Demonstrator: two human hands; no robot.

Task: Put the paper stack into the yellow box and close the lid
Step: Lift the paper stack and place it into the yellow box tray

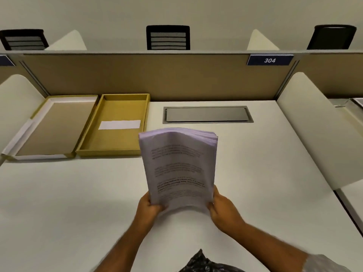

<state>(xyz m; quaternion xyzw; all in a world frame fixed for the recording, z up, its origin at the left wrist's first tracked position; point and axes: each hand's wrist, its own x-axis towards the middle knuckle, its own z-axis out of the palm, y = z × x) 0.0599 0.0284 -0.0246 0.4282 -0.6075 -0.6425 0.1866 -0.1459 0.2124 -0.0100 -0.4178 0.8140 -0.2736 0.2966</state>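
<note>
A thick stack of printed white paper point(178, 165) is held upright above the middle of the desk, its top edge bowed. My left hand point(148, 207) grips its lower left corner and my right hand point(221, 210) grips its lower right corner. The open yellow box point(89, 143) lies flat at the back left of the desk, with a white slip point(119, 124) on its floor. Its lid point(57, 126) lies inside-up just left of the box, touching it. The stack is to the right of the box and nearer to me.
The white desk point(78, 203) is bounded by a tan partition point(157, 75) at the back and rounded white side dividers point(322, 134). A grey cable hatch point(206, 114) is set into the desk behind the stack. Black chairs point(168, 37) stand beyond the partition.
</note>
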